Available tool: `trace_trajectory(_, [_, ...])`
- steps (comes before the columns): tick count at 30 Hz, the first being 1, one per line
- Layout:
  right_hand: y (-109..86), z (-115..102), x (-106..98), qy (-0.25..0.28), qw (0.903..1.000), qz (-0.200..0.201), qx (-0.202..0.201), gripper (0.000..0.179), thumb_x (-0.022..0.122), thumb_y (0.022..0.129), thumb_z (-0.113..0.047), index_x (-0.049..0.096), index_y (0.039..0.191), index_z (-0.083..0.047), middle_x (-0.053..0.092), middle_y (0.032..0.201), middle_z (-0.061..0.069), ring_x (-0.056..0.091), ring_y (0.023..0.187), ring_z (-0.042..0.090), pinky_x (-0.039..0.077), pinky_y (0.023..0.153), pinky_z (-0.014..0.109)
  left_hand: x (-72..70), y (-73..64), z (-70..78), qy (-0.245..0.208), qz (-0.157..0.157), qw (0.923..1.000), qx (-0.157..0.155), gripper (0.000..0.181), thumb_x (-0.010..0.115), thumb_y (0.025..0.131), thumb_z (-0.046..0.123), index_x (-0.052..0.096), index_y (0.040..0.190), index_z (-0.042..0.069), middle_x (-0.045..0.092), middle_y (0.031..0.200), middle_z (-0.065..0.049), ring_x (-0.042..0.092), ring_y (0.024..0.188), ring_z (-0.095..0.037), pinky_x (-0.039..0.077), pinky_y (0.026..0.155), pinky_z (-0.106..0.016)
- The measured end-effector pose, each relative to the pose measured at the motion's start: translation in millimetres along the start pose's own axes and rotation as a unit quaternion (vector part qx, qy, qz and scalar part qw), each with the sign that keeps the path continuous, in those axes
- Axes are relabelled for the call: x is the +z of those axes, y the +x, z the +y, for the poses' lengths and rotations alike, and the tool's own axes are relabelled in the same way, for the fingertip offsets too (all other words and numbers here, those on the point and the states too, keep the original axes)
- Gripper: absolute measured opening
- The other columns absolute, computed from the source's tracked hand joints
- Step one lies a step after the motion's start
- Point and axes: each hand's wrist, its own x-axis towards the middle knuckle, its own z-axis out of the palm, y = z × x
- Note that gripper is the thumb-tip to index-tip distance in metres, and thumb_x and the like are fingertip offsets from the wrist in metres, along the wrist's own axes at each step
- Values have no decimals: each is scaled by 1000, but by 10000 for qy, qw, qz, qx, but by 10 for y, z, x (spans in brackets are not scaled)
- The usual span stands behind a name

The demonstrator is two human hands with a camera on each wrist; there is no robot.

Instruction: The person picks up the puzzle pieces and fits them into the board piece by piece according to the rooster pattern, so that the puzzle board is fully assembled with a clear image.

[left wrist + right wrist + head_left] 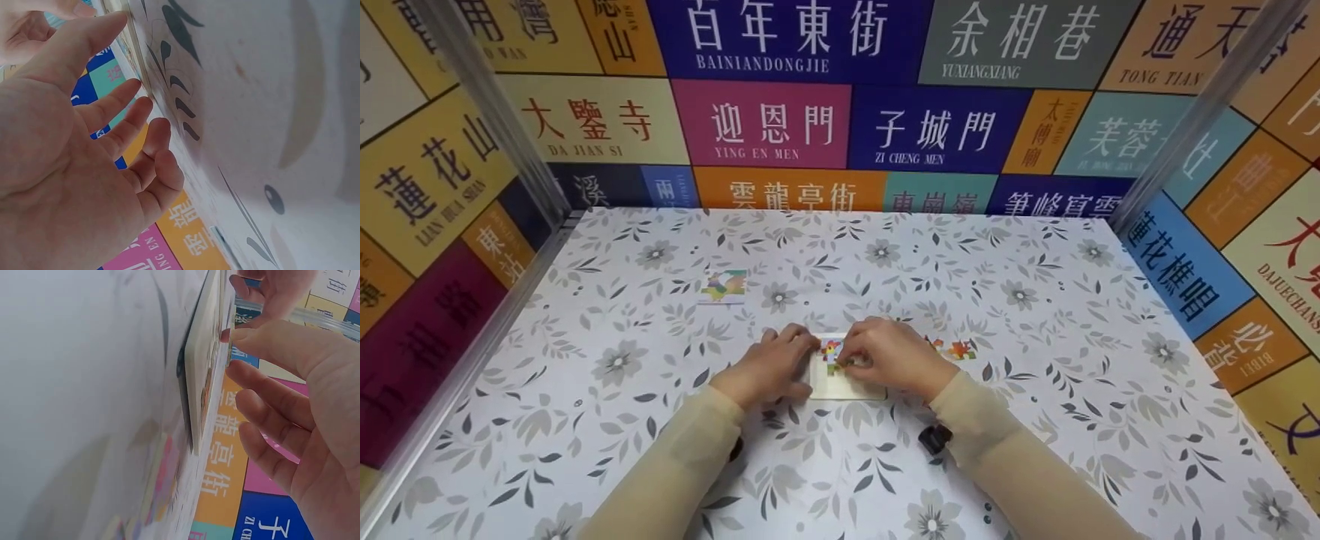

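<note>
A small cream puzzle board [847,388] lies flat on the table, with a few colourful jigsaw pieces [830,349] placed along its upper left part. My left hand [769,367] is at the board's left edge, its fingers loosely bent and thumb tip right at the rim in the left wrist view. Over the middle of the board, my right hand [896,352] pinches a small puzzle piece [231,346] between thumb and index finger. The other right fingers [270,402] are bent and hold nothing. Much of the board's right half is hidden beneath the right hand.
Loose orange and red puzzle pieces [961,350] lie right of the board, partly behind the right hand. A square picture card [724,287] sits farther back at left. The floral-patterned table [1020,450] meets upright panels with large lettering [765,124] at the back and sides.
</note>
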Motion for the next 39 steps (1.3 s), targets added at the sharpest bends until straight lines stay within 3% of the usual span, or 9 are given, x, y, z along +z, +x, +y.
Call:
trace_trajectory(5, [40, -14, 34, 37, 10000, 4, 13, 10, 80, 87, -21, 83, 95, -25, 74, 99, -9, 64, 89, 11, 54, 79, 32, 12, 3, -14, -12, 114, 9999, 75, 67, 83, 86, 26, 52, 144, 10, 47, 151, -11, 48, 126, -40, 45, 105, -55])
trace_trajectory(15, [115, -17, 102, -64, 9999, -84, -110, 8, 80, 87, -22, 83, 94, -24, 74, 98, -7, 67, 94, 14, 56, 86, 33, 35, 13, -4, -73, 75, 9999, -59, 63, 84, 85, 27, 52, 137, 9, 49, 144, -8, 49, 116, -33, 48, 100, -48])
trace_trajectory(24, [167, -52, 111, -405, 9987, -77, -313, 10, 79, 88, -20, 83, 96, -25, 72, 98, -6, 67, 94, 15, 56, 83, 35, 30, 0, 2, -30, 218, 9998, 0, 64, 85, 84, 27, 53, 136, 8, 49, 143, -10, 50, 119, -38, 48, 97, -57])
trace_trajectory(39, [147, -32, 134, -435, 9980, 27, -454, 13, 80, 87, -21, 85, 96, -28, 74, 104, -7, 69, 97, 14, 57, 85, 33, 38, -35, 0, -16, 338, 9992, 198, 63, 84, 84, 24, 54, 137, 9, 49, 144, -12, 50, 120, -42, 49, 93, -61])
